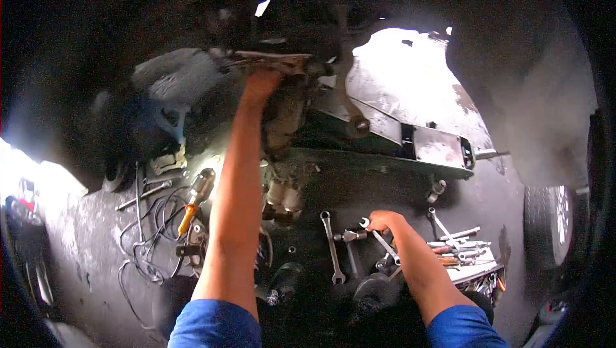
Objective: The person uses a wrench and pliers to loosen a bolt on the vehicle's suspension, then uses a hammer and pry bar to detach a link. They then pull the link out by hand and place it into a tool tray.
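Note:
My left hand reaches up under a vehicle and grips a greasy metal part of the undercarriage. My right hand is down on the dark ground, fingers closed on a wrench among loose tools. A combination spanner lies just left of that hand, and another short tool lies between them. Both forearms are bare, with blue sleeves at the bottom of the view.
A metal suspension arm crosses overhead to the right. A tray of several wrenches sits at right near a wheel. An orange-handled screwdriver and tangled wires lie at left. A dark bottle lies near my body.

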The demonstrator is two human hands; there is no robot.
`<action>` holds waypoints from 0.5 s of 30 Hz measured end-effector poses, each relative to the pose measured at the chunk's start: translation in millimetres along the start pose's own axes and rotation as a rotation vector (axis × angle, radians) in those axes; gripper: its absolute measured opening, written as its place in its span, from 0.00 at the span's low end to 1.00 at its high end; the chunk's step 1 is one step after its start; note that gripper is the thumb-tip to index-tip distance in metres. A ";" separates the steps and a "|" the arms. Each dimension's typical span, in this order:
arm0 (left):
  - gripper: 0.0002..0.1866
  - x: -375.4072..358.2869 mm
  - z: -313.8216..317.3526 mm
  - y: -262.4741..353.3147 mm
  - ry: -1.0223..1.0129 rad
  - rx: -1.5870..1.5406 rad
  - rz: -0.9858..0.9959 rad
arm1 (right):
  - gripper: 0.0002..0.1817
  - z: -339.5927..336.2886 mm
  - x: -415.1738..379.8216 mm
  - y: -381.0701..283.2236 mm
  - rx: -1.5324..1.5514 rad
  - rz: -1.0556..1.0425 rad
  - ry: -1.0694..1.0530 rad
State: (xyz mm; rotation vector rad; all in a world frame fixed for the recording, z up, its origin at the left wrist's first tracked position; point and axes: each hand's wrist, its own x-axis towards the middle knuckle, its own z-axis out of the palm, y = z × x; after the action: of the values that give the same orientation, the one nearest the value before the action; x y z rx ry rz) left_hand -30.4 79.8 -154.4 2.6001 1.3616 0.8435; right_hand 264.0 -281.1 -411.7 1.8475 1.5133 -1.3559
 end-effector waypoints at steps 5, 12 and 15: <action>0.23 -2.3 -4.0 13.2 -0.022 -0.144 -0.028 | 0.25 -1.5 -2.3 1.4 0.025 0.002 0.001; 0.22 -2.2 0.3 14.3 0.073 -0.193 0.043 | 0.22 -2.7 16.4 4.6 -0.167 -0.049 -0.046; 0.22 9.9 -7.5 36.0 -0.066 -0.013 -0.029 | 0.22 -1.2 13.6 7.1 0.031 -0.001 -0.078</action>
State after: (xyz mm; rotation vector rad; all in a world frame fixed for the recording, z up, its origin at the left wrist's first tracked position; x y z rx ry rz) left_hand -3.4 64.6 -132.3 2.5680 1.3678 0.7525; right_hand 270.2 -275.5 -424.6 1.7904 1.4623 -1.4428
